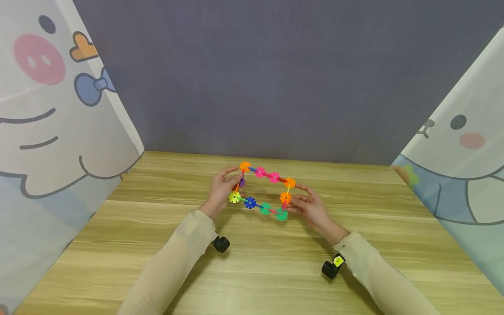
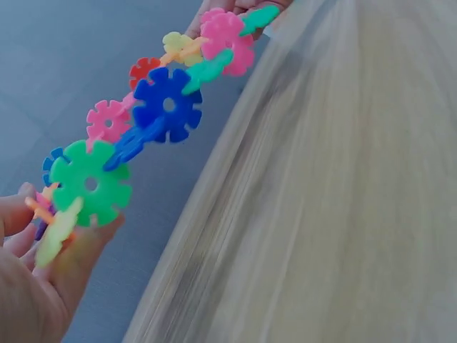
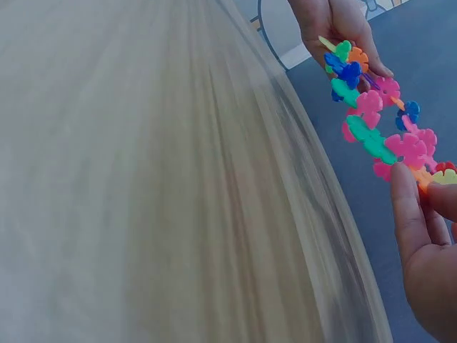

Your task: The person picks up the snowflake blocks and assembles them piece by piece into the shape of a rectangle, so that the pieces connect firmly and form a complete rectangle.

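Note:
A closed loop of colourful notched plastic snowflake discs (image 1: 250, 202) is held up above the table, roughly a slanted four-sided ring. My left hand (image 1: 223, 189) pinches its left side near a purple disc, between the orange corner disc (image 1: 245, 166) and the yellow one (image 1: 234, 197). On the right side my right hand (image 1: 313, 210) pinches it by the lower orange disc (image 1: 285, 197), with one finger near the upper orange disc. A green disc (image 2: 91, 184) and a blue disc (image 2: 168, 105) show large in the left wrist view. In the right wrist view pink discs (image 3: 409, 149) lie beside my right fingertips.
Below the hands spreads a wood-grain table (image 1: 252, 271). A grey upright panel (image 1: 267, 78) stands behind it, with cartoon-printed cloths (image 1: 59, 131) on the left and right sides. Each wrist carries a small black camera (image 1: 330, 269).

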Tool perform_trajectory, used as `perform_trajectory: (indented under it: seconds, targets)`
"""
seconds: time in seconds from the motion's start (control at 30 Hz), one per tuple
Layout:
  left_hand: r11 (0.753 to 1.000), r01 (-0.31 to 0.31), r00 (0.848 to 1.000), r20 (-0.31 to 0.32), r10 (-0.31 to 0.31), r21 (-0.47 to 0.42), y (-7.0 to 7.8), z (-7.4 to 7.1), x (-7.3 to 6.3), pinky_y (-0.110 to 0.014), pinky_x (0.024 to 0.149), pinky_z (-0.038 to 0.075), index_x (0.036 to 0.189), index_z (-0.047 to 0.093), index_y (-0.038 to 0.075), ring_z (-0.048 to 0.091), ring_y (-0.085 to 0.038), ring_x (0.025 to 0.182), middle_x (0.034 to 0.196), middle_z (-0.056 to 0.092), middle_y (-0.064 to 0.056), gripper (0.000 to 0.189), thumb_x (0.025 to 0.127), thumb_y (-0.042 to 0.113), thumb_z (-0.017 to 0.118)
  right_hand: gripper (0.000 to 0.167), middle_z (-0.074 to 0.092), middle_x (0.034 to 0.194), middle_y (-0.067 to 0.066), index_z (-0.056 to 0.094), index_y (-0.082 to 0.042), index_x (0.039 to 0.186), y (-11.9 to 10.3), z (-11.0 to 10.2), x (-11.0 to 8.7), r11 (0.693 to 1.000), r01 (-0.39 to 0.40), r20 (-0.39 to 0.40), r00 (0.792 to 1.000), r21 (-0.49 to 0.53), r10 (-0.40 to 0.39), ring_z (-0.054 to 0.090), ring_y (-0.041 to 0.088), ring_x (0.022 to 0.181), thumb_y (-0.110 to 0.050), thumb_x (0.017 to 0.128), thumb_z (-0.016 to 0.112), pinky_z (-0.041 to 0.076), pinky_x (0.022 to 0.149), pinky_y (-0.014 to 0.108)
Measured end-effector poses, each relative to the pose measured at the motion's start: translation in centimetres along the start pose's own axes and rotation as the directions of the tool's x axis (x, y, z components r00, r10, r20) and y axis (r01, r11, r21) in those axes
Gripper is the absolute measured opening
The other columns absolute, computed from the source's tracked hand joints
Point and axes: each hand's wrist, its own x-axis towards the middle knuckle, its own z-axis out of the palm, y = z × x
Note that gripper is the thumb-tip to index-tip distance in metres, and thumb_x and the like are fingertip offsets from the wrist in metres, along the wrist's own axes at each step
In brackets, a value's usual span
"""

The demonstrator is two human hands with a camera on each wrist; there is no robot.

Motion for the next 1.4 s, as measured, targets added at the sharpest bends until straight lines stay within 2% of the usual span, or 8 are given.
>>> perform_trajectory:
  seconds: [0.17,0.33,0.6,0.7,0.8,0.9,1.03,1.4]
  targets:
    - [0.995,0.035,0.999,0.033,-0.038,0.095,0.3,-0.2,-0.4,-0.027,0.073,0.057,0.142,0.051,0.0,0.07,-0.014,0.079,0.118,0.066,-0.026,0.044,0.099,0.001,0.06,0.058,0.066,0.09,0.003,0.023,0.01,0.15,-0.4,-0.5,0.2,1.0,-0.014,-0.017,1.0,-0.018,0.013,0.069,0.015,0.076,0.016,0.097,0.046,0.059,0.076,0.031]
    - [0.975,0.093,0.99,0.082,-0.111,0.2,0.4,-0.9,-0.6,-0.025,0.07,0.053,0.151,0.042,0.006,0.065,-0.018,0.091,0.132,0.059,-0.024,0.054,0.099,0.001,0.056,0.059,0.062,0.094,0.005,0.021,0.01,0.151,-0.6,-0.8,0.5,0.997,-0.064,-0.001,0.998,-0.037,0.064,0.068,0.015,0.078,0.014,0.098,0.045,0.059,0.079,0.031]
    - [0.964,0.151,0.965,0.177,-0.191,0.217,0.4,-2.4,-1.0,-0.026,0.066,0.047,0.153,0.039,0.008,0.059,-0.016,0.087,0.147,0.046,-0.024,0.059,0.096,-0.006,0.046,0.056,0.065,0.098,0.008,0.023,0.009,0.15,-0.5,-0.7,0.7,0.993,-0.115,0.032,0.993,-0.04,0.116,0.07,0.018,0.08,0.013,0.099,0.044,0.059,0.078,0.032]
    - [0.965,0.143,0.954,0.228,-0.194,0.222,0.4,-3.5,-1.2,-0.026,0.07,0.047,0.154,0.036,0.006,0.06,-0.012,0.085,0.148,0.043,-0.026,0.057,0.099,-0.005,0.044,0.055,0.066,0.101,0.009,0.022,0.009,0.15,-0.2,-0.3,0.8,0.989,-0.138,0.06,0.988,-0.042,0.141,0.071,0.019,0.081,0.011,0.1,0.044,0.059,0.079,0.033]
    - [0.968,0.122,0.948,0.263,-0.179,0.22,0.4,-4.6,-1.3,-0.028,0.082,0.052,0.154,0.032,0.001,0.063,-0.011,0.091,0.148,0.041,-0.03,0.056,0.1,-0.006,0.044,0.055,0.064,0.101,0.009,0.023,0.008,0.15,0.1,0.1,1.0,0.988,-0.151,0.069,0.986,-0.044,0.153,0.071,0.019,0.081,0.011,0.1,0.044,0.059,0.079,0.033]
    - [0.971,0.111,0.944,0.283,-0.169,0.21,0.3,-5.7,-1.3,-0.037,0.098,0.05,0.155,0.028,-0.001,0.064,-0.024,0.109,0.149,0.039,-0.031,0.057,0.101,-0.008,0.046,0.055,0.061,0.099,0.011,0.023,0.009,0.15,0.4,0.5,1.2,0.985,-0.165,0.072,0.983,-0.044,0.168,0.071,0.019,0.08,0.012,0.1,0.044,0.059,0.078,0.032]
    - [0.972,0.107,0.94,0.298,-0.168,0.211,0.3,-7.3,-1.8,-0.045,0.103,0.045,0.155,0.026,-0.002,0.055,-0.036,0.124,0.152,0.035,-0.03,0.059,0.1,-0.01,0.047,0.056,0.059,0.097,0.012,0.022,0.01,0.151,0.8,1.3,1.5,0.98,-0.195,0.092,0.976,-0.041,0.198,0.071,0.019,0.079,0.012,0.1,0.044,0.059,0.078,0.032]
    - [0.963,0.157,0.935,0.28,-0.217,0.219,0.1,-10.4,-3.1,-0.034,0.085,0.057,0.153,0.03,-0.004,0.068,-0.018,0.099,0.151,0.035,-0.028,0.06,0.097,-0.012,0.05,0.053,0.066,0.089,0.011,0.025,0.01,0.148,1.6,3.3,2.0,0.963,-0.264,0.137,0.954,-0.047,0.268,0.072,0.021,0.078,0.014,0.098,0.041,0.059,0.079,0.037]
